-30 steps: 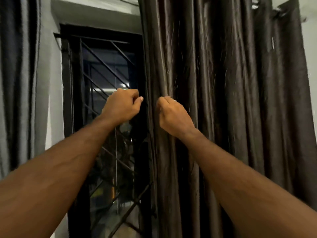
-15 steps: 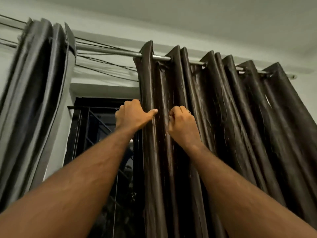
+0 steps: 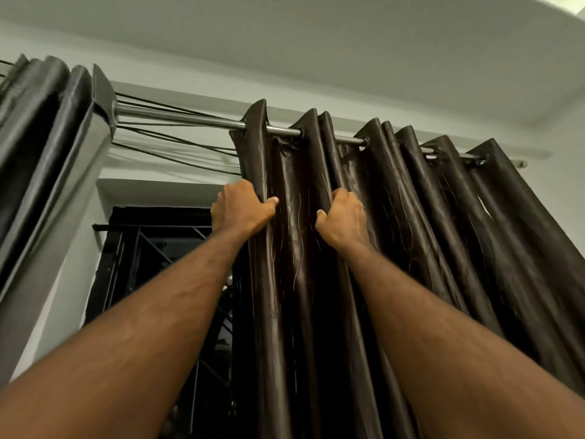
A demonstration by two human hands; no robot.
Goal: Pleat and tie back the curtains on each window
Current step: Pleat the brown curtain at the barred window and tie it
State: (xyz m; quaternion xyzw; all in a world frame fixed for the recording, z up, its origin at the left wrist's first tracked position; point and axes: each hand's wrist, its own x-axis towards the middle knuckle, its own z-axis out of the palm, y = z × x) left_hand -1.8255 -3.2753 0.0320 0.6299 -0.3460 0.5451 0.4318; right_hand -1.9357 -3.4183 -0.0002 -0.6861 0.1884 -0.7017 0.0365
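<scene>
Cables, thin and dark (image 3: 177, 147), are strung beside a silver metal curtain rod (image 3: 190, 119) that runs under a pale ceiling (image 3: 285, 42). A grey satin curtain (image 3: 47, 160) is bunched at the left end of the rod. Below the bare stretch of rod a black window frame with a diagonal metal grille (image 3: 152, 264) is seen, partly hidden by the left forearm. No brand, label or writing can be read anywhere.

A dark brown satin eyelet curtain (image 3: 427, 232) hangs from the rod on the right side of the window, falling in deep folds with thin wavy threads across the cloth.

Both arms are stretched upward and forward. The left hand (image 3: 242, 209) is closed in a grip on the curtain's leading edge, just below the rod, with the thumb pressed on the front of the fold. The right hand (image 3: 343, 218) is clenched in a grip on the next fold, near the left hand but apart from it; a ring (image 3: 362, 206) is worn on one finger.
</scene>
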